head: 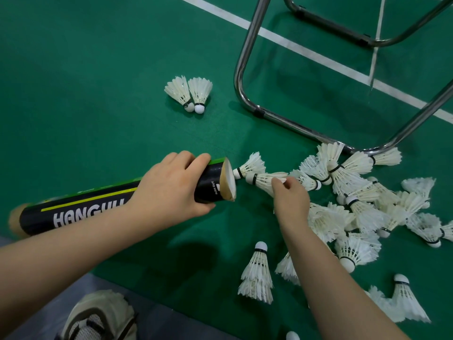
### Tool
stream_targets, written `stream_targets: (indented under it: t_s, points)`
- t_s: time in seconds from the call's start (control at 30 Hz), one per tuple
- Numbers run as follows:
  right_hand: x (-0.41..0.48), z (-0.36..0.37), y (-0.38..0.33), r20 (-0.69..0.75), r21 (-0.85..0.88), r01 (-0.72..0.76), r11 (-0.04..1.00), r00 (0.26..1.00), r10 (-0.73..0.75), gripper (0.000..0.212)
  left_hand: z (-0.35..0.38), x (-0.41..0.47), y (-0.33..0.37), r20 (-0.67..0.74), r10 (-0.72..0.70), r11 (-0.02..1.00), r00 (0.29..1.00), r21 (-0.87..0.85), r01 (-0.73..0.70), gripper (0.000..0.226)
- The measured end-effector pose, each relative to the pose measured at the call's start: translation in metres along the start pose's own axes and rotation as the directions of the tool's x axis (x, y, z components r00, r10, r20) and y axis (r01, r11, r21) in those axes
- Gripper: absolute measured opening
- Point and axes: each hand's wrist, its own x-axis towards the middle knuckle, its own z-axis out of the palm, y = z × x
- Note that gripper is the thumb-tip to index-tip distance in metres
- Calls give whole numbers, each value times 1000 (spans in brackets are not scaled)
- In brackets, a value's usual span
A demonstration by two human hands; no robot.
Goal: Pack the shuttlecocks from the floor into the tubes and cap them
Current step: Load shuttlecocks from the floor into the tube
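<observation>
Head view shows my left hand [171, 190] wrapped around the black tube [85, 204] near its open right end. My right hand [290, 195] pinches a shuttlecock [264, 181] by its feathers, cork aimed at the tube's mouth, just right of it. The loose pile [355, 204] lies farther right.

The left hand [169, 190] gripping the tube [210, 182] is covering its middle and cutting short the white lettering; the tube's far end is blurring by the left edge. What is sitting inside it is not showing. The right hand [290, 197] is hiding part of the feather skirt of the shuttlecock [262, 180] it is pinching. The pile [355, 204] is overlapping too much to count, with 1 running off the right edge. The bottom edge is cutting the shoe [98, 317] and 1 cork [293, 336]; the metal frame [247, 45] is running off the top and right
</observation>
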Motion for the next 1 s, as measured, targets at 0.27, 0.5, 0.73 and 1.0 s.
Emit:
stream_targets:
  t_s: [0.27, 0.5, 0.73, 1.0]
  points:
    - [-81, -25, -41, -23, 511, 368, 777, 909, -415, 13, -2, -1, 7, 15, 14, 1000, 1000, -6, -13, 73]
    - [-78, -22, -52, 354, 428, 350, 833, 783, -511, 54, -14, 2, 20, -47, 46, 997, 998, -52, -49, 73]
    - [-66, -36, -61, 664, 364, 233, 902, 614, -426, 37, -16, -4, 21, -74, 88, 994, 993, -51, -92, 65]
    - [-69, -50, -90, 622, 244, 394, 886, 638, -455, 28, -32, 5, 25, -169, 35, 991, 985, -119, -56, 68]
